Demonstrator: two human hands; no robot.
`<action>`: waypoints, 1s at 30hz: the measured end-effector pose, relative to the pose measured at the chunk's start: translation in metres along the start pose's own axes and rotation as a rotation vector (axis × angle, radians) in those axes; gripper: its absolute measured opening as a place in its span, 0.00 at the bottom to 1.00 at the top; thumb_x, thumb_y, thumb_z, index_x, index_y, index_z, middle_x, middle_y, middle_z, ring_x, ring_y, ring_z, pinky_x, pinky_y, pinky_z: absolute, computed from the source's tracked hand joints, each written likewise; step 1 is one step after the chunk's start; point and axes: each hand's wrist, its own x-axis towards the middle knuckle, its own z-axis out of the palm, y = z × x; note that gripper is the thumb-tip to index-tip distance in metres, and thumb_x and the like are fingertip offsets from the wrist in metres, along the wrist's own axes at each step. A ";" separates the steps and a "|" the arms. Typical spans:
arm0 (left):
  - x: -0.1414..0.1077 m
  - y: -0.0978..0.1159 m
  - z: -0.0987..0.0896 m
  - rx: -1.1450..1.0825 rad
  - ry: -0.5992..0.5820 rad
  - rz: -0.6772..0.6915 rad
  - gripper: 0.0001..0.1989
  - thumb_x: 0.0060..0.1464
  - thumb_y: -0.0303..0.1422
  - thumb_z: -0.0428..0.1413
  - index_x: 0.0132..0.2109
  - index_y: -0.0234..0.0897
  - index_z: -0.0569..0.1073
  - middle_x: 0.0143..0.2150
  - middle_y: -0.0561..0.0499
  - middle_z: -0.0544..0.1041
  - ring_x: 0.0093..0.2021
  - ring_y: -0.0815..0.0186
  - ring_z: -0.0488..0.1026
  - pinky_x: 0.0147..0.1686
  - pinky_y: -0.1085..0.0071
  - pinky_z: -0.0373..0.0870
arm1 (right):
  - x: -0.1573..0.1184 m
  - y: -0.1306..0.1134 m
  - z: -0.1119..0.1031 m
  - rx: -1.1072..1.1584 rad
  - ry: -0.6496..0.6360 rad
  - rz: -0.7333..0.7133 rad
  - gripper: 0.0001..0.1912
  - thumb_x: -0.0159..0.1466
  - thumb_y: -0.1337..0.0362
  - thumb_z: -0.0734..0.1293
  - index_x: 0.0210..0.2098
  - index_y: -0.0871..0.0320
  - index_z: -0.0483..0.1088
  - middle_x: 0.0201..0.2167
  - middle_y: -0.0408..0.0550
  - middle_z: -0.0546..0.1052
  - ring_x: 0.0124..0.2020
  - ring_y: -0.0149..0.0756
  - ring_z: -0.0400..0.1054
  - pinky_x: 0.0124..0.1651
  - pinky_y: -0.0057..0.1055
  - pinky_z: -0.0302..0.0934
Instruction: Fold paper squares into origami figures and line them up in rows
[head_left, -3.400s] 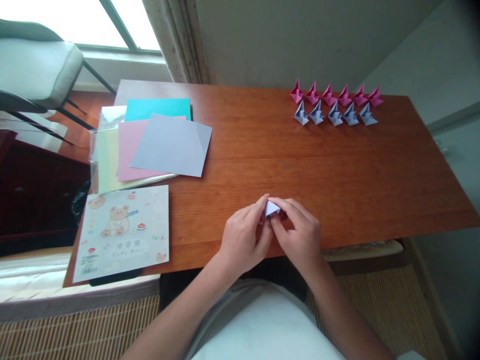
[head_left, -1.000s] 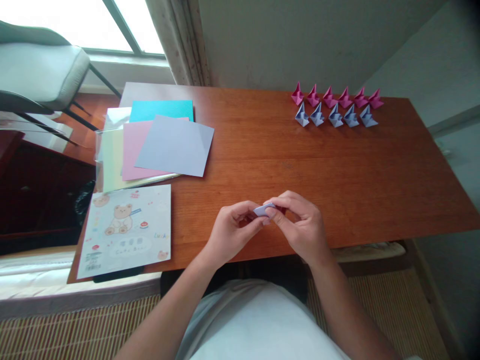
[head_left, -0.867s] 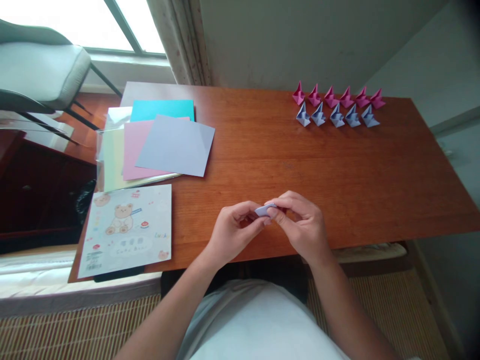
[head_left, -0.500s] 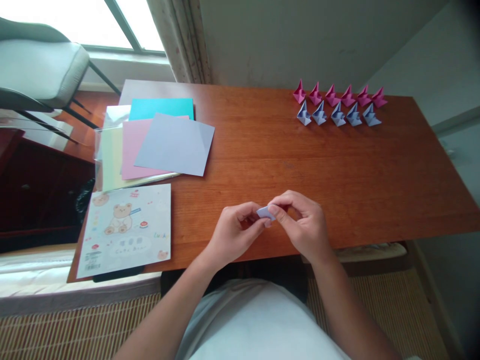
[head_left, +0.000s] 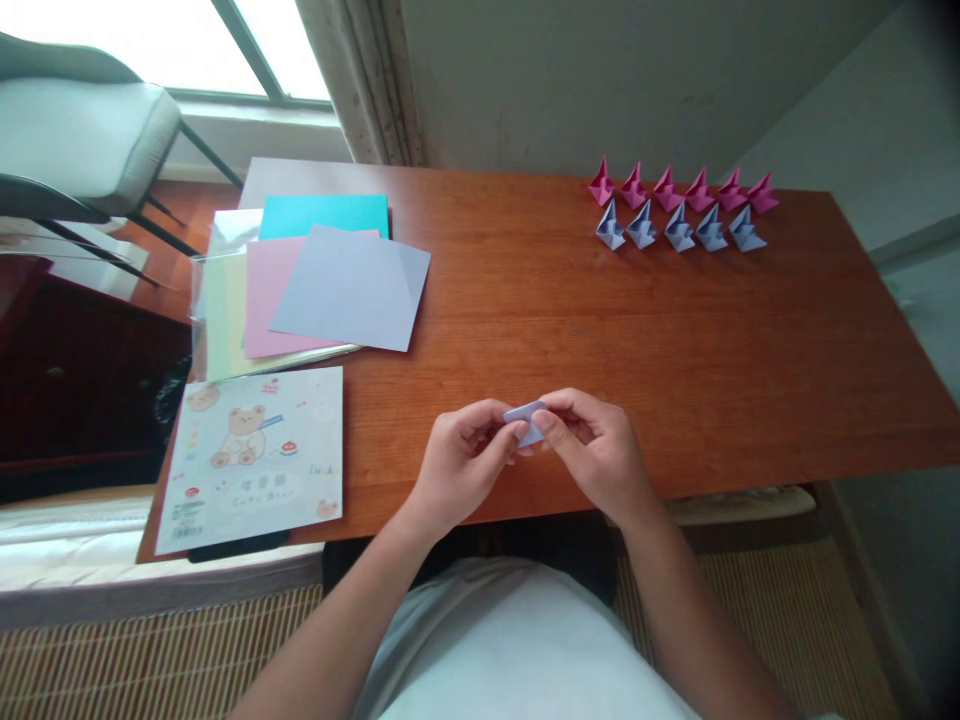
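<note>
A small folded piece of lavender paper [head_left: 525, 414] is pinched between both hands, just above the near edge of the wooden table [head_left: 510, 330]. My left hand [head_left: 466, 455] grips its left side, thumb on the near face. On the other side, my right hand [head_left: 596, 445] holds it with thumb and forefinger. My fingers cover part of the paper, so its full shape is hidden. Far to the right on the table stand a row of pink origami figures [head_left: 665, 190] and, in front of it, a row of lavender origami figures [head_left: 679, 229].
Loose coloured sheets lie at the table's left, a lavender sheet [head_left: 352, 288] on top and a teal sheet [head_left: 326, 217] behind. Nearer me is a bear-printed pad [head_left: 251, 460]. A chair [head_left: 82, 135] stands beyond the left edge, by the window and curtain [head_left: 367, 80].
The folded paper has shifted slightly left and shows more of its face. My left thumb now presses on it, and both hands have moved a little leftward.
</note>
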 end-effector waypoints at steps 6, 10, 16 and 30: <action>0.001 0.003 0.000 -0.079 -0.077 -0.045 0.13 0.59 0.38 0.63 0.33 0.33 0.75 0.27 0.51 0.78 0.27 0.70 0.74 0.27 0.76 0.70 | 0.000 -0.006 0.000 -0.129 0.045 -0.072 0.08 0.68 0.62 0.67 0.33 0.56 0.75 0.26 0.41 0.78 0.26 0.29 0.69 0.29 0.27 0.60; 0.001 0.002 -0.002 -0.113 -0.072 -0.045 0.12 0.57 0.37 0.65 0.33 0.33 0.75 0.27 0.51 0.78 0.27 0.71 0.73 0.28 0.77 0.69 | 0.001 -0.006 0.001 -0.104 0.018 -0.068 0.07 0.68 0.62 0.68 0.34 0.56 0.75 0.27 0.41 0.78 0.26 0.29 0.69 0.29 0.26 0.61; 0.000 0.003 -0.002 -0.123 -0.049 -0.056 0.12 0.58 0.38 0.64 0.34 0.32 0.75 0.28 0.50 0.78 0.28 0.70 0.74 0.29 0.77 0.70 | 0.002 -0.004 -0.002 -0.080 -0.065 -0.085 0.05 0.68 0.61 0.68 0.37 0.55 0.74 0.30 0.42 0.78 0.31 0.32 0.72 0.34 0.28 0.65; 0.000 0.004 0.000 0.001 -0.030 -0.018 0.17 0.61 0.45 0.60 0.34 0.33 0.78 0.27 0.49 0.79 0.25 0.68 0.75 0.26 0.75 0.74 | 0.000 -0.002 -0.006 -0.055 -0.070 -0.039 0.06 0.68 0.60 0.67 0.37 0.55 0.74 0.30 0.43 0.78 0.31 0.33 0.72 0.34 0.28 0.65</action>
